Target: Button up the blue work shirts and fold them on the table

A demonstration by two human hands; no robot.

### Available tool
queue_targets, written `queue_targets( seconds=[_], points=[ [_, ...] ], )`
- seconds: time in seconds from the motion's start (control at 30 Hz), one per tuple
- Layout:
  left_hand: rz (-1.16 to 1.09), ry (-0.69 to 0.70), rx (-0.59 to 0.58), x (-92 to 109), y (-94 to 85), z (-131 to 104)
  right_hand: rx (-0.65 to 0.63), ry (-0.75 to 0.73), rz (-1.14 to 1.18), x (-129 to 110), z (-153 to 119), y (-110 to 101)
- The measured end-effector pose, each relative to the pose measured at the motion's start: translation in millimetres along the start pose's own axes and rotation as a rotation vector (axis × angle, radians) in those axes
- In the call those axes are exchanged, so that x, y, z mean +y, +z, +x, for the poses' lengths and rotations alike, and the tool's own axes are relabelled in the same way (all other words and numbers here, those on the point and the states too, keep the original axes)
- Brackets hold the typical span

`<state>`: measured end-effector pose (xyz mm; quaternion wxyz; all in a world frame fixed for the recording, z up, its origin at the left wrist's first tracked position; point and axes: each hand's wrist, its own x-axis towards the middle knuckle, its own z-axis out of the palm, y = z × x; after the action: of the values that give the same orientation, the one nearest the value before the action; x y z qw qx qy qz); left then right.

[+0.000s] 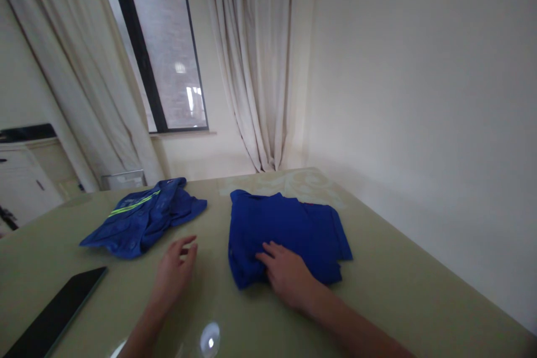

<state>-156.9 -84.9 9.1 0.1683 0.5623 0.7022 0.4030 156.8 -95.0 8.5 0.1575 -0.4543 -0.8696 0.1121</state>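
Folded blue clothing lies flat on the greenish table, right of the middle. On its front part rests my right hand, fingers stretched out over the cloth. My left hand hovers over the table between the two garments, its fingers curved and apart with nothing in them. Farther left, a blue work jacket with yellow-green reflective stripes lies loosely folded and rumpled. The underside of the folded clothing is hidden.
A flat black slab-like object with a thin edge lies at the table's front left. A white wall runs along the right side. Behind the table are a dark-framed window and beige curtains. A white cabinet stands at left.
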Motion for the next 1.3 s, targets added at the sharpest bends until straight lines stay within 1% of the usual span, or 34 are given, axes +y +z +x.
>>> queue_targets(
  seconds=[0.07,0.1,0.17,0.2,0.27,0.33,0.4,0.47,0.5,0.57,0.73,0.77,0.83,0.93,1.0,1.07,1.1,1.17,1.2,1.23,1.27,1.3],
  points=[
    [0.245,0.059,0.180,-13.6,-15.5,6.5,0.063,0.132,-0.083,34.2,14.8,-13.8],
    [0.362,0.074,0.235,-19.9,-21.5,8.4,0.115,0.210,-0.135,50.2,20.1,-20.2],
    [0.535,0.068,0.294,-29.9,-28.8,9.1,0.224,0.337,-0.225,76.7,25.2,-29.7],
    [0.580,0.041,0.305,-33.2,-30.4,8.7,0.260,0.368,-0.245,86.4,25.3,-32.4],
    [0.605,-0.055,0.293,-36.0,-31.4,8.3,0.313,0.386,-0.250,98.4,22.7,-34.6],
    [0.594,-0.165,0.239,-35.2,-32.1,10.5,0.354,0.371,-0.243,102.6,19.8,-34.3],
    [0.598,-0.220,0.184,-33.1,-34.1,15.5,0.330,0.351,-0.245,103.0,19.6,-33.5],
    [0.639,-0.234,0.171,-31.8,-37.3,21.2,0.260,0.352,-0.243,103.9,23.8,-33.2],
    [0.667,-0.225,0.169,-31.7,-38.7,23.4,0.235,0.370,-0.244,105.3,27.6,-33.4],
    [0.721,-0.174,0.152,-32.4,-40.5,25.6,0.240,0.437,-0.256,110.6,37.9,-34.2],
    [0.866,0.094,0.140,-35.7,-37.7,20.5,0.305,0.606,-0.264,131.5,72.4,-35.1],
    [0.869,0.119,0.139,-35.6,-36.6,18.8,0.314,0.624,-0.258,135.9,78.6,-34.8],
    [0.825,0.116,0.125,-33.0,-33.5,15.7,0.332,0.635,-0.236,144.3,88.3,-34.3],
    [0.731,0.115,0.057,-18.7,-24.0,9.3,0.364,0.593,-0.192,154.1,95.1,-34.1],
    [0.677,0.199,-0.025,0.8,-13.1,0.4,0.392,0.546,-0.159,156.6,95.6,-34.8],
    [0.542,0.316,-0.136,28.1,0.6,-15.5,0.428,0.487,-0.129,154.6,94.1,-36.4],
    [0.408,0.369,-0.224,43.8,7.8,-26.5,0.448,0.452,-0.114,152.1,92.7,-37.5],
    [0.083,0.405,-0.413,75.9,20.5,-53.2,0.487,0.373,-0.083,144.8,88.8,-40.1],
    [-0.092,0.419,-0.536,90.5,25.3,-67.1,0.503,0.335,-0.065,140.6,86.0,-41.4],
    [-0.253,0.422,-0.649,103.0,28.7,-79.6,0.516,0.302,-0.045,136.4,82.7,-42.4],
    [-0.381,0.411,-0.734,112.5,30.6,-89.6,0.524,0.275,-0.025,132.2,78.8,-43.3],
    [-0.473,0.390,-0.775,118.4,30.9,-95.6,0.529,0.255,-0.004,128.1,74.3,-43.7]
  ],
)
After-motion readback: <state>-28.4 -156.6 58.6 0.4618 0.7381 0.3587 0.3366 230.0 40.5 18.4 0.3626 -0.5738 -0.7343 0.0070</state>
